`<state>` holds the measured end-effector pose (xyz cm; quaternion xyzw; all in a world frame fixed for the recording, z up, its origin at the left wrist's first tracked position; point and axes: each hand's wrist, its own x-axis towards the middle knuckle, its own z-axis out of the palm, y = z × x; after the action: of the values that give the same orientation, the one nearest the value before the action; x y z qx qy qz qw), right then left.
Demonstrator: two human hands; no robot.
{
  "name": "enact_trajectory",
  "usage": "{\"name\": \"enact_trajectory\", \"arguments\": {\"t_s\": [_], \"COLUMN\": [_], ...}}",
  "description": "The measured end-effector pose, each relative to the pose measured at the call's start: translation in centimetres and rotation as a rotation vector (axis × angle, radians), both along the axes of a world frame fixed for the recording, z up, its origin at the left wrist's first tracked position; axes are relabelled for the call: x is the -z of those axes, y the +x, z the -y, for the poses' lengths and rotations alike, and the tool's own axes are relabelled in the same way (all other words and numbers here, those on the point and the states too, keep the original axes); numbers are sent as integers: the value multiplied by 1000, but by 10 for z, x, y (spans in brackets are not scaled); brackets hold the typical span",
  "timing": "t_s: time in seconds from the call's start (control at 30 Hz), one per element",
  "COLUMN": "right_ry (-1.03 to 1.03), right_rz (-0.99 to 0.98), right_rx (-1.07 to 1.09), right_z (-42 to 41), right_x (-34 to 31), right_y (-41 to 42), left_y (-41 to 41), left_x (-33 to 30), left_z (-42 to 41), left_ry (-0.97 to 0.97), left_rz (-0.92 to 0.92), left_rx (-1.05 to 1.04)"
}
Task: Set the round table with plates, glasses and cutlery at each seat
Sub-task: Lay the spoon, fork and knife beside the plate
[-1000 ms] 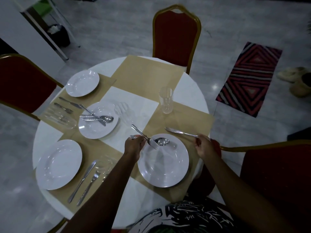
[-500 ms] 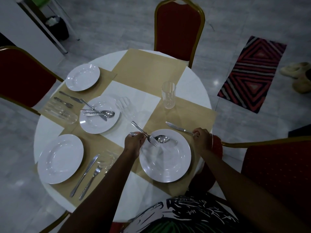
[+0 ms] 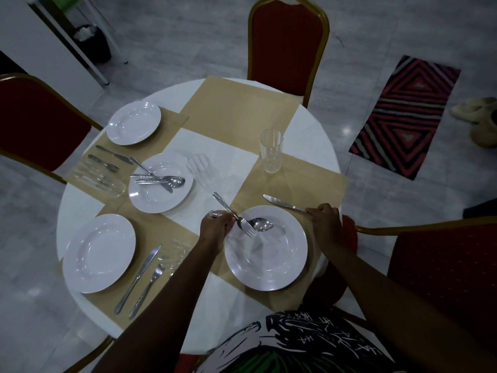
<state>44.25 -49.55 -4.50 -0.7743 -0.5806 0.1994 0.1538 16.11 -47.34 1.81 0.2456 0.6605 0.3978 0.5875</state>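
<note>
My left hand (image 3: 215,228) is shut on a fork (image 3: 236,217) and a spoon (image 3: 262,224), both held over the near right plate (image 3: 269,262). Beside that plate's right rim, my right hand (image 3: 324,215) grips the handle of a knife (image 3: 282,203) lying on the tan placemat (image 3: 304,184). An upright glass (image 3: 271,150) stands beyond it. On the round white table (image 3: 314,130), a centre plate (image 3: 153,200) carries spare cutlery (image 3: 161,180). The near left plate (image 3: 99,253) has a knife (image 3: 139,275), fork (image 3: 148,289) and glass (image 3: 174,255) beside it. A far left plate (image 3: 133,122) sits by a knife (image 3: 114,154), fork (image 3: 103,162) and lying glass (image 3: 99,179).
Red chairs with gold frames stand at the far side (image 3: 289,47), the left (image 3: 35,119) and the right (image 3: 443,270). A glass (image 3: 202,170) lies near the table's middle. A striped rug (image 3: 403,114) and slippers (image 3: 478,117) are on the floor to the right.
My right hand has drawn the knife a little towards the plate's right rim. My left hand has kept the fork and spoon over the plate. The view has shifted slightly.
</note>
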Motion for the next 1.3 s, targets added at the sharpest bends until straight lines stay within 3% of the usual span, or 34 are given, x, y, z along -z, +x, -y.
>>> {"name": "enact_trajectory", "arguments": {"t_s": [0.13, 0.3, 0.4, 0.63, 0.77, 0.93, 1.17, 1.3], "right_ry": [-74, -35, 52, -332, -409, -533, -499, -350], "right_rz": [-173, -30, -256, -950, -788, -713, -864, -1167], "right_rx": [169, 24, 15, -21, -183, -209, -124, 118], "right_z": [-5, -20, -43, -97, -114, -122, -121, -128], "right_x": [9, 12, -17, -86, -107, -112, -112, -107], "right_y": [-2, -2, -20, -84, -105, -118, -101, -61], "left_y": [-1, 0, 3, 21, 23, 18, 15, 7], "left_x": [3, 2, -5, -18, -25, -29, -28, -22], "left_z": [0, -2, -4, -8, -9, -10, -8, -9], "left_ry": [6, 17, 22, 1, 15, 15, 9, 23], "left_rz": [-23, -31, -2, 41, 27, 4, 20, -27], "left_rx": [15, 94, 149, 285, 339, 372, 318, 236]}}
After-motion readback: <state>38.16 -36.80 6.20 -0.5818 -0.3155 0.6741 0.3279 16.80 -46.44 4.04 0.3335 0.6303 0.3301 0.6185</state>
